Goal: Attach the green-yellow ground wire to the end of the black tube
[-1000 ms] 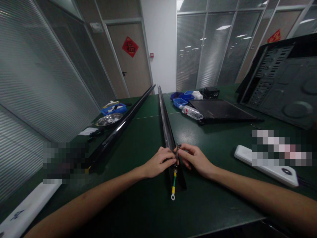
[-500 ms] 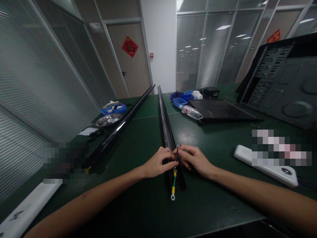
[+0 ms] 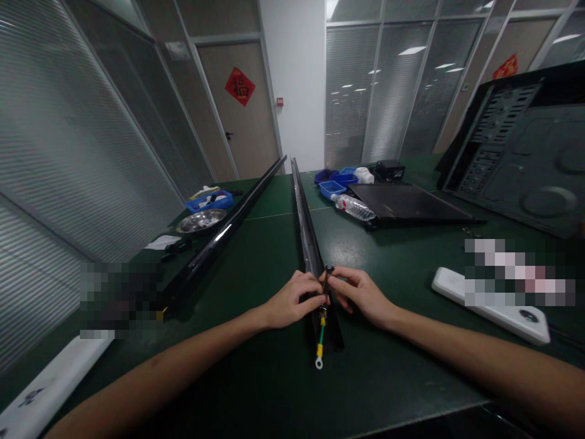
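Observation:
A long black rail (image 3: 302, 213) runs away from me across the green table. Near its close end, a small wrench (image 3: 327, 278) with an open jaw stands between my hands. My left hand (image 3: 295, 299) comes from the left, its fingers closed on the wrench's lower part beside the rail. From the right, my right hand (image 3: 361, 294) pinches the wrench near its upper end. A green wire with yellow sleeves (image 3: 321, 335) hangs toward me from a fastener below the fingers and ends in a ring terminal (image 3: 319, 363).
Another black rail (image 3: 223, 235) lies to the left, near a metal dish (image 3: 201, 221) and a blue tray (image 3: 214, 201). On the right are a bottle (image 3: 354, 207), a black panel (image 3: 406, 204), a white device (image 3: 493, 308) and a large black metal frame (image 3: 525, 158).
The wrench has turned slightly between my fingers, and its open jaw shows more clearly. Both hands have stayed almost in place.

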Demonstrator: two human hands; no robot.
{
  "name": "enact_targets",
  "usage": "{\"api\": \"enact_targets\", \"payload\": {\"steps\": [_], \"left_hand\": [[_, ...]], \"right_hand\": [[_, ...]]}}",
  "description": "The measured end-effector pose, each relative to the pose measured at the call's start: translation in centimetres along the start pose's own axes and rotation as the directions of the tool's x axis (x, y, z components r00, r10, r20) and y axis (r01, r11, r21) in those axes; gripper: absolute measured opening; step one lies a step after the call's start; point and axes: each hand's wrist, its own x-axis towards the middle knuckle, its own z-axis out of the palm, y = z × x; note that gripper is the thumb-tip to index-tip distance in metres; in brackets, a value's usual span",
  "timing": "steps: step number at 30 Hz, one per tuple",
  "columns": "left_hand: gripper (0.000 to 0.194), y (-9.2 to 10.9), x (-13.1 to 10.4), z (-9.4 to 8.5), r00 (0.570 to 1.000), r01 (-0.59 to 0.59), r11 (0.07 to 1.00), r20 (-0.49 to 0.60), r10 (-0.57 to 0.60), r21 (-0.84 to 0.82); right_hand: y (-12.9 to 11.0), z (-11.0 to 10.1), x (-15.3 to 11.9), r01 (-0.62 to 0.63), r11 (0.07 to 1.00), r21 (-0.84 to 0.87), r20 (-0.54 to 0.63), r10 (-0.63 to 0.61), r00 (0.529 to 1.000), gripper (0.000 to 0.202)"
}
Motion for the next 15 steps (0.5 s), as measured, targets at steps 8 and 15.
{"api": "enact_targets", "payload": {"steps": [8, 15], "left_hand": [[0.039, -0.02, 0.04, -0.1, 1.0, -0.003, 0.999, 0.007, 0.003, -0.035], [0.029, -0.08, -0.07, -0.05, 1.0, 0.011, 0.999, -0.019, -0.012, -0.031]], "right_hand": [[0.44, -0.18, -0.08, 0.015, 1.0, 0.003, 0.002, -0.015, 1.0, 0.04], [-0.02, -0.02, -0.19, 0.04, 0.999, 0.012, -0.011, -0.04, 0.999, 0.041]]}}
